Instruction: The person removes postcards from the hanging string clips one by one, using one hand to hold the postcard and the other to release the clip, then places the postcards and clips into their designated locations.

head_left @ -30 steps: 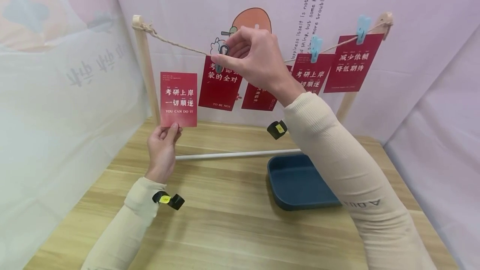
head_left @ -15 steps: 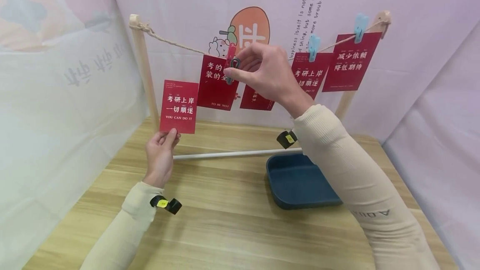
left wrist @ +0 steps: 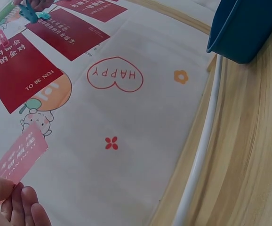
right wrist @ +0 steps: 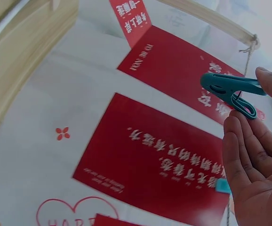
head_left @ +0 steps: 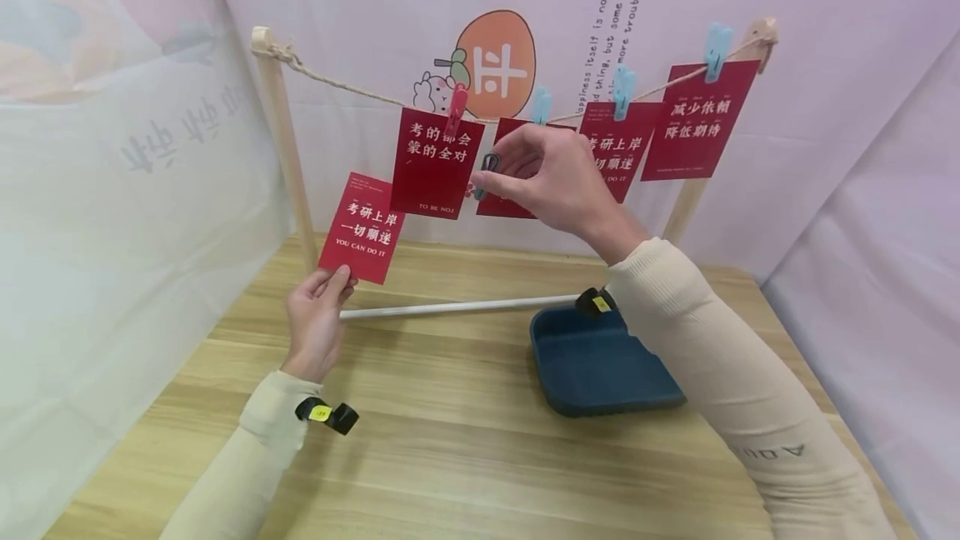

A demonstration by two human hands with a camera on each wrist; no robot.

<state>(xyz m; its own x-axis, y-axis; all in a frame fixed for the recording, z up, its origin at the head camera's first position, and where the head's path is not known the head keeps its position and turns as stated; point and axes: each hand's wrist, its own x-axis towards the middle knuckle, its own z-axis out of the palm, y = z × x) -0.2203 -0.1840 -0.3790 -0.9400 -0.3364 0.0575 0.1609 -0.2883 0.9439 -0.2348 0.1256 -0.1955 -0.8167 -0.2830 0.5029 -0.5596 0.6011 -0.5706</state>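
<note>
Low on the left, my left hand (head_left: 315,319) pinches a red printed card (head_left: 363,227) by its lower edge; the card leans to the right. My right hand (head_left: 573,182) holds a teal clothespin (right wrist: 232,87) between thumb and fingers, in front of the hanging cards. A twine line (head_left: 337,84) carries several red cards. The leftmost hanging card (head_left: 431,182) is held by a pink-red clothespin (head_left: 456,111). Beside it, a second hanging card (right wrist: 150,155) is partly covered by my right hand in the head view. Light blue clothespins (head_left: 622,94) grip the cards farther right.
Two wooden posts, a left one (head_left: 285,157) and a right one (head_left: 686,207), hold up the twine. A white rod (head_left: 457,307) lies low between them. A dark blue tray (head_left: 551,386) stands on the wooden table (head_left: 420,457) at right, partly behind my right forearm.
My right hand has moved right and down with the teal clothespin, uncovering the pink-red clothespin on the leftmost hanging card. My left hand has lowered a little, and its card has tilted right.
</note>
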